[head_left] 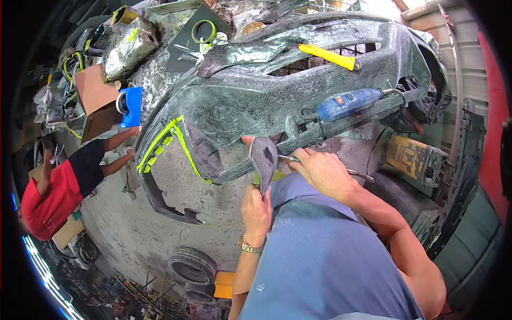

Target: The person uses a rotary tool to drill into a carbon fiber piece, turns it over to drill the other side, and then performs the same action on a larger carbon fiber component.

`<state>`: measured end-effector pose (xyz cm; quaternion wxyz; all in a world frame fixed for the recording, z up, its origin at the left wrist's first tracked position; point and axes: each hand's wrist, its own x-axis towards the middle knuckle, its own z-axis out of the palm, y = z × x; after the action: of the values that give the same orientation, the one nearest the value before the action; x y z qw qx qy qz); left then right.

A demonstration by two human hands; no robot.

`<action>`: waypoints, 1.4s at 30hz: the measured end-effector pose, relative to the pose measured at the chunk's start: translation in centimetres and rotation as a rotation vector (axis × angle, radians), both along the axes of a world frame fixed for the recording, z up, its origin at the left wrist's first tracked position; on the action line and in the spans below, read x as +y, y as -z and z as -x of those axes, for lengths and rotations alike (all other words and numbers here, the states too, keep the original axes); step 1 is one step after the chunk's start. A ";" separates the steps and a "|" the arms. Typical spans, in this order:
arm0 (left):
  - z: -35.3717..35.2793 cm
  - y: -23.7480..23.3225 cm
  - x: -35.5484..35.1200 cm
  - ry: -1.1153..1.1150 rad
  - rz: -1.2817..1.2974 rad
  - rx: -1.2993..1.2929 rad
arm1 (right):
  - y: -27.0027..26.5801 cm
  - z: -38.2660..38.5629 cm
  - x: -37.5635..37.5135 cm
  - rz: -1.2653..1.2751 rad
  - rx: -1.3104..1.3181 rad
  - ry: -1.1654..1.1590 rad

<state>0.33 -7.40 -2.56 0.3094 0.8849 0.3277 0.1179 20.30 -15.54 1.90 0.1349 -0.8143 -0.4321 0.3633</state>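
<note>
My left hand (256, 208) grips the lower end of a small grey carbon-fibre piece (263, 154) and holds it upright in front of me. My right hand (320, 168) is closed on a thin rotary handpiece (290, 158) on a flexible shaft (360, 175), its tip at the piece's right edge. A large dark carbon-fibre car bumper (250, 101) with yellow-green tape strips (168, 136) lies just beyond both hands. On the bumper rest a blue rotary tool (349, 103) and a yellow-handled tool (328, 56).
Another person in a red and black shirt (58, 189) works at the left on the concrete floor. Cardboard (93, 90), a blue box (131, 105) and a tape roll (204, 31) lie beyond the bumper. A yellow tool case (408, 154) is at right. Tyres (192, 265) lie below.
</note>
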 end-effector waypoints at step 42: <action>0.5 0.8 -0.1 -0.010 0.048 -0.023 | 0.4 0.4 0.9 -0.018 -0.063 -0.117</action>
<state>-0.14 -7.54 -3.40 0.3337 0.8741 0.3315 0.1215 19.87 -14.66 1.54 0.1071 -0.7973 -0.4864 0.3410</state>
